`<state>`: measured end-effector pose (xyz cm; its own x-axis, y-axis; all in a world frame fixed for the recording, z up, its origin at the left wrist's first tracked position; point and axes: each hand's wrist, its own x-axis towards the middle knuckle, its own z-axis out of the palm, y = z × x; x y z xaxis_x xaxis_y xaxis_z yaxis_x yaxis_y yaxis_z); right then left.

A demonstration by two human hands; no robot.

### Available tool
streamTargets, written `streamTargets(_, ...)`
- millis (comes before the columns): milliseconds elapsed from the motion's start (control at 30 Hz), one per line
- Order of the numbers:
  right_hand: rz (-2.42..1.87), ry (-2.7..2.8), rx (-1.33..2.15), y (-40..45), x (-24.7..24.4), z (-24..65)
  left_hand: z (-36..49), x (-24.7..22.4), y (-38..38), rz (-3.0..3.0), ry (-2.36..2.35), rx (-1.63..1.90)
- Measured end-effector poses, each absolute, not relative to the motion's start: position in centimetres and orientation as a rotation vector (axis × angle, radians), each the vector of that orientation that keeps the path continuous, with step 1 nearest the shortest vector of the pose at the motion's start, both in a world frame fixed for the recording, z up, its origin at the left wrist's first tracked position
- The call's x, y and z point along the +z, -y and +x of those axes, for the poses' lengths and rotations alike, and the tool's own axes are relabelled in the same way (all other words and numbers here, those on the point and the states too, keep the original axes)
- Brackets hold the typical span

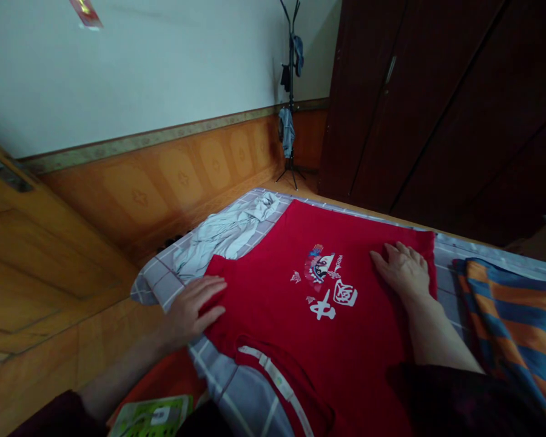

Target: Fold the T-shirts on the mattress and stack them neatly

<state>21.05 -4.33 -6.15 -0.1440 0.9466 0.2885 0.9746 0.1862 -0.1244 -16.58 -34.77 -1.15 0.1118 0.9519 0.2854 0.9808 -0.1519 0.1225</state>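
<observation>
Red shirt: a red fabric T-shirt (273,291) lies spread out on a bed covered in a grey checked sheet (164,273), its neck opening turned toward the person and a pale strip running inside the collar.
Print: white characters and a small multicoloured picture (321,267) sit at the middle of the shirt, face up.
Left hand: the left hand (195,306) rests on the sleeve at the bed's left edge; its fingers lie extended, with the thumb held apart and red cloth showing in the gap.
Right hand: the right hand (404,270) lies palm down near the shirt's far right corner, fingers loosely spread, thumb wide and pointing toward the print.
Pale garment: a crumpled, whitish cloth garment (227,233) lies on the sheet beyond the sleeve, just beside the shirt.
Striped cloth: an orange and blue striped fabric piece (519,309) lies to the right of the shirt, near the right forearm.
Basket: a bright green plastic basket (186,403) with a white object (161,416) in it stands below the bed's near left edge.
Corner: a black metal coat stand (291,91) hung with clothing stands beside a dark brown wardrobe (404,109).
</observation>
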Motion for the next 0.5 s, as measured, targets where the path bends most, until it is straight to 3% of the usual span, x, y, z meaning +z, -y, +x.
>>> streamTargets(167, -1.83, 2.171, -0.145, 4.3, -6.1, 21.1, -9.7, -0.1, 37.8, -2.68, 1.513, -0.479)
streamTargets(500, -1.826, 2.185, -0.105, 4.0, -6.0, 21.1, -9.4, 0.8, 36.1, -2.773, 1.454, -0.167)
